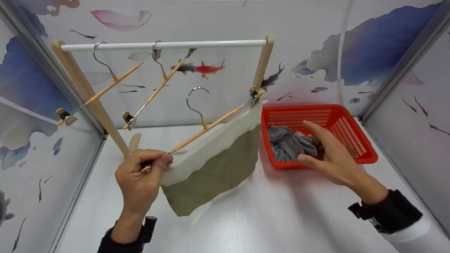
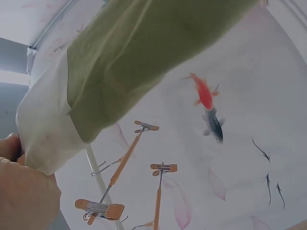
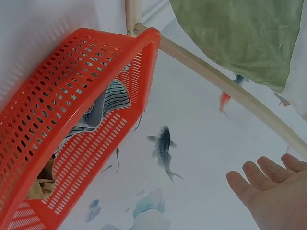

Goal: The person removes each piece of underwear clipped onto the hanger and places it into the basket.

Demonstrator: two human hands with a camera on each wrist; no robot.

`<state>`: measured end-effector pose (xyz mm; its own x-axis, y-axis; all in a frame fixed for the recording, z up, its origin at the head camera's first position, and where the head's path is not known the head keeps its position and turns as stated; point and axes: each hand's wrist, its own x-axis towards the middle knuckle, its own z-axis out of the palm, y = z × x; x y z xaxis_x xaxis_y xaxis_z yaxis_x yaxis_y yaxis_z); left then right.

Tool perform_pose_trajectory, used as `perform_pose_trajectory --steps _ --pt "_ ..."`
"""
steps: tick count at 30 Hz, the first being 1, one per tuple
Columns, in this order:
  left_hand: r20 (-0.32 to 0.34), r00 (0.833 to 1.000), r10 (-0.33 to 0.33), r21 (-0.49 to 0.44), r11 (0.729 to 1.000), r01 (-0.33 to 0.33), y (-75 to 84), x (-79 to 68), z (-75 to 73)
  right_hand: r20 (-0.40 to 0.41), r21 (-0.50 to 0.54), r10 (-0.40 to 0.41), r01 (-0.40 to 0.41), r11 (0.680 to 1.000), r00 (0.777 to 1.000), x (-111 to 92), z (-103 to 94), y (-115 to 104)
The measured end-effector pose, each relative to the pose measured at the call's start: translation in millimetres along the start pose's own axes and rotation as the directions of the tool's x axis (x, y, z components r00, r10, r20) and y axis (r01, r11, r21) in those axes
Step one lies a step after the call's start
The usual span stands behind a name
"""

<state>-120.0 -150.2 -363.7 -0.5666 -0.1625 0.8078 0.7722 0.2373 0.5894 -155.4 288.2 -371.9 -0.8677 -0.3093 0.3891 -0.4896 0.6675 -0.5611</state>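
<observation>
My left hand [image 1: 140, 179] pinches the near end of a wooden clip hanger [image 1: 221, 120], thumb and fingers around its clip and the cloth's corner. Below the hanger bar hangs a cloth [image 1: 218, 172] with a white upper band and an olive-green lower part; its far top corner is at the far clip [image 1: 255, 94]. The hanger's metal hook [image 1: 190, 102] stands free, below the rail. My right hand [image 1: 330, 158] has its fingers spread and holds nothing, over the near side of a red basket [image 1: 367, 158]. In the left wrist view the cloth [image 2: 124, 67] crosses the top.
A rack with a white rail [image 1: 225, 43] and wooden side posts stands at the back left. Two clip hangers [image 1: 117, 81] without cloth hang from it. Inside the basket lie a blue-grey striped cloth [image 1: 290, 144] and a brown cloth [image 3: 44, 182]. Printed walls enclose the white table.
</observation>
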Motion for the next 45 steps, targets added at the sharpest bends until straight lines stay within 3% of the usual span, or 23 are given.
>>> perform_pose_trajectory --steps 10,14,21,28,34,41,45 --pt "0.161 0.984 -0.074 -0.079 0.993 0.088 -3.4 -8.7 2.1 -0.032 0.087 -0.115 0.118 0.989 0.993 -1 -4.2 -13" --pt "0.207 0.976 -0.061 -0.113 0.990 0.086 -5.2 -12.4 8.0 -0.034 0.110 -0.185 0.187 0.976 0.982 -2 -4.8 -19" --pt "0.292 0.957 -0.008 -0.220 0.973 0.075 -8.2 -20.9 19.4 -0.018 0.139 -0.240 0.240 0.961 0.971 -1 -6.1 -27" --pt "0.378 0.924 0.065 -0.348 0.935 0.076 -6.6 -24.6 28.7 -0.060 0.167 -0.394 0.398 0.902 0.917 0 -3.7 -33" --pt "0.393 0.918 0.060 -0.373 0.922 0.100 -3.0 -28.5 36.2 -0.116 0.149 -0.490 0.503 0.851 0.864 -3 1.8 -39" --pt "0.411 0.910 0.059 -0.386 0.915 0.115 0.3 -30.5 40.8 -0.133 0.105 -0.507 0.521 0.847 0.852 -6 4.0 -41" --pt "0.427 0.902 0.067 -0.386 0.915 0.115 0.8 -30.1 41.8 -0.141 0.122 -0.556 0.572 0.811 0.819 -6 4.6 -37"
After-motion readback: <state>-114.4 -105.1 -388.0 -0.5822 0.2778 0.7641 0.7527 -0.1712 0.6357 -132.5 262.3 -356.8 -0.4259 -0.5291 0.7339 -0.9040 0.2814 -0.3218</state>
